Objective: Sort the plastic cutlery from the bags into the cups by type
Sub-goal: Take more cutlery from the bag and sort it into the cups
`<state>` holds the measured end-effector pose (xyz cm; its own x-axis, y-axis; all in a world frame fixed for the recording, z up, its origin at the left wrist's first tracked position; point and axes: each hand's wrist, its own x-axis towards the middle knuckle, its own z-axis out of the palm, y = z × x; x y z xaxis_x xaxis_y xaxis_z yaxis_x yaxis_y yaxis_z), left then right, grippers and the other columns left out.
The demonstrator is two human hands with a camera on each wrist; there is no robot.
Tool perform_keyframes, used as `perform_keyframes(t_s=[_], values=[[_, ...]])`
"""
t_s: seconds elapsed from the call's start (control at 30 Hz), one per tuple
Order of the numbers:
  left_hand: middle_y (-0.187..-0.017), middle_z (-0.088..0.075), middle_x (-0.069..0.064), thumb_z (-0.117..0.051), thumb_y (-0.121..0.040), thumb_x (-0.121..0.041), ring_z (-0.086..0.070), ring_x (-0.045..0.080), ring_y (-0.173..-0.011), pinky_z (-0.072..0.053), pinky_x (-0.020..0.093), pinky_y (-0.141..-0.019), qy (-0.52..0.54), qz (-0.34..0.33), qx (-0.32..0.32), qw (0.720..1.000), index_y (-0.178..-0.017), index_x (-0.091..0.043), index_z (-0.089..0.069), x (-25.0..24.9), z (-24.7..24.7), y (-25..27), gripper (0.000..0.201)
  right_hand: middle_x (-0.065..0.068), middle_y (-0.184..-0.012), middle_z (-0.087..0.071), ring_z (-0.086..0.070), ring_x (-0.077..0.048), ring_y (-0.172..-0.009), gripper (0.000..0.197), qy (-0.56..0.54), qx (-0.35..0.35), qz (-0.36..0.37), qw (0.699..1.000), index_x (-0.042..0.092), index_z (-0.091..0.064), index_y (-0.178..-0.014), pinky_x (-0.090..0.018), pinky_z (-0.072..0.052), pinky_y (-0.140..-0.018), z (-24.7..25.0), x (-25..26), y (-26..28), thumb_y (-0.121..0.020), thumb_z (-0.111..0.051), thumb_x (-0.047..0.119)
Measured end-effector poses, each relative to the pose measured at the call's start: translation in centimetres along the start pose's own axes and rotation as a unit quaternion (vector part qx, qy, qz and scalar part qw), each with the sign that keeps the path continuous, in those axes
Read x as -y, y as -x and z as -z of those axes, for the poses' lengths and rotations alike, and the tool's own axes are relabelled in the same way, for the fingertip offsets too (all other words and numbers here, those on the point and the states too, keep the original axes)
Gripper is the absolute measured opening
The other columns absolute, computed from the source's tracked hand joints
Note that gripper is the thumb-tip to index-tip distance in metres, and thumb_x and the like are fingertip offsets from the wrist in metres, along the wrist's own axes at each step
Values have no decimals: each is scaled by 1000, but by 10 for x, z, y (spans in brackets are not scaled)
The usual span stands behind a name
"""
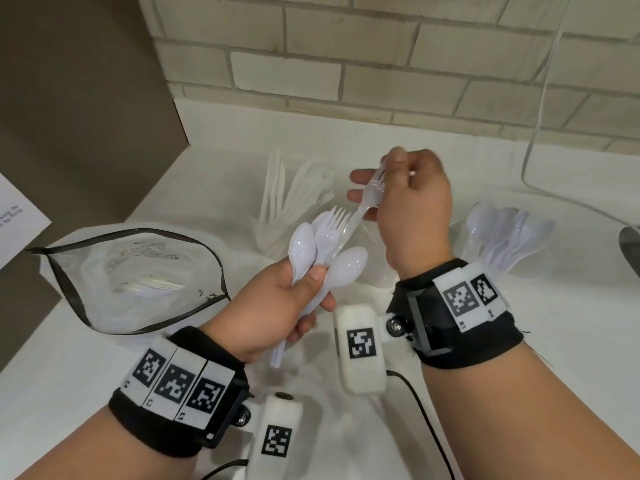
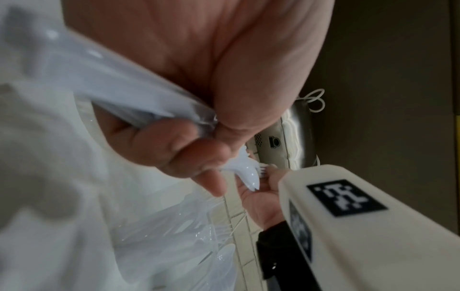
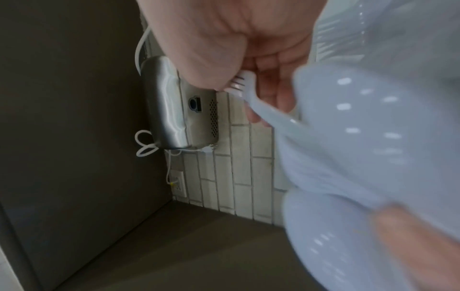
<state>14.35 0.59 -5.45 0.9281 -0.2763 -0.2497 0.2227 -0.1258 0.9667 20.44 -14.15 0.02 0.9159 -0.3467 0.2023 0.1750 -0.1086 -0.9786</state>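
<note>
My left hand [image 1: 298, 296] grips a bundle of white plastic cutlery [image 1: 322, 247] by the handles, two spoons and a fork fanned upward. My right hand [image 1: 381, 178] pinches a clear fork [image 1: 372, 194] by its tines, and the fork's handle runs down into the bundle. In the right wrist view the fork [image 3: 251, 88] sits between thumb and fingers, behind blurred spoon bowls [image 3: 373, 137]. The left wrist view shows the gripped handles [image 2: 104, 78]. A clear cup of knives [image 1: 287, 195] stands behind the bundle. A cup of spoons [image 1: 509, 233] stands at the right.
An opened clear zip bag [image 1: 131, 271] with a few white pieces inside lies at the left on the white counter [image 1: 554, 341]. A dark panel [image 1: 69, 98] borders the left, a brick wall the back. A white cable [image 1: 540, 133] and a silver device [image 1: 632, 247] are at the right.
</note>
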Motion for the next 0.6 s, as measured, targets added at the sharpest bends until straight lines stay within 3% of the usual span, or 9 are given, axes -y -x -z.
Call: perform_keyframes(t_s=[0.07, 0.17, 0.27, 0.33, 0.4, 0.5, 0.6], values=[[-60, -64, -9, -43, -99, -31, -45, 12, -47, -35, 26, -47, -14, -2, 7, 1000, -98, -14, -59, 1, 0, 0, 23, -5, -72, -65, -64, -23, -46, 20, -70, -32, 31, 997, 19, -42, -86, -32, -53, -45, 6, 16, -3, -103, -34, 25], [-73, -69, -6, -45, -99, -26, -49, 8, -50, -40, 29, -52, -19, -6, -41, 999, -102, -19, -60, 3, 3, -3, 17, -6, -72, -52, -46, -16, -38, 11, -94, -36, 72, 992, 20, -43, -90, -27, -45, -38, 15, 26, -11, -99, -40, 15], [-84, -69, -3, -47, -98, -25, -51, 10, -61, -43, 30, -56, -2, -2, -91, 996, -105, -24, -60, 2, 4, -6, 15, -1, -73, -57, -43, -9, -43, 15, -27, 46, -20, 998, 18, -52, -96, -21, -36, -41, 14, 15, -10, -90, -53, 4], [-86, -66, -3, -47, -98, -26, -52, 11, -65, -45, 30, -58, -11, -5, -108, 994, -100, -27, -59, -1, 3, -7, 12, 2, -65, -57, -44, -8, -42, 10, 50, 115, -70, 990, 13, -60, -91, -22, -36, -43, 8, 4, -1, -85, -67, 16], [-85, -64, -5, -47, -97, -29, -54, 11, -67, -49, 30, -60, -29, -12, -113, 993, -97, -30, -56, -3, 2, -8, 9, 7, -53, -50, -43, -9, -40, 25, 99, 153, -95, 979, 9, -63, -84, -23, -35, -43, 2, -5, 8, -79, -75, 30], [-87, -62, -4, -47, -97, -32, -56, 11, -67, -54, 33, -63, -44, -14, -98, 994, -96, -29, -55, -3, -4, -9, 9, 9, -52, -48, -44, -13, -47, 25, 111, 164, -88, 976, 15, -58, -71, -27, -36, -52, -6, -11, 16, -77, -74, 33], [-85, -60, -2, -46, -97, -36, -57, 16, -66, -56, 49, -73, -14, 3, -102, 995, -100, -23, -58, -1, -7, -6, 17, 2, -58, -49, -44, -21, -55, 21, 96, 143, -98, 980, 11, -52, -70, -33, -37, -59, -13, -16, 17, -79, -61, 28]])
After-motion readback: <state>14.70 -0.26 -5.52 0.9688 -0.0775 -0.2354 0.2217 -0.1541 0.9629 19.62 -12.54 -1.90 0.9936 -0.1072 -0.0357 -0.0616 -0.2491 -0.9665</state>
